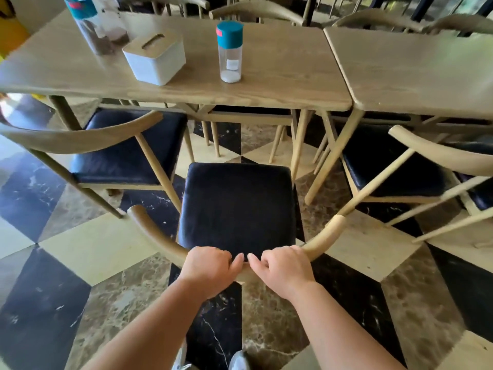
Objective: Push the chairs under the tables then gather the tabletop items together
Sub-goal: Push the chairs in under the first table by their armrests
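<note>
Both forearms bare, no sleeves, no watch or rings; light grey-white shoes [237, 361] at bottom edge.

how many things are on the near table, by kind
teal-lidded jars: 2 (one near the front, one at the back left)
tissue box: 1
total: 3

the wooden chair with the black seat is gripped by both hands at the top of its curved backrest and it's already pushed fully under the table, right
Not quite. Both hands, left hand and right hand, do grip the curved backrest of the wooden chair with the black seat, but the head view shows its whole seat out in front of the wooden table, not under it.
</note>
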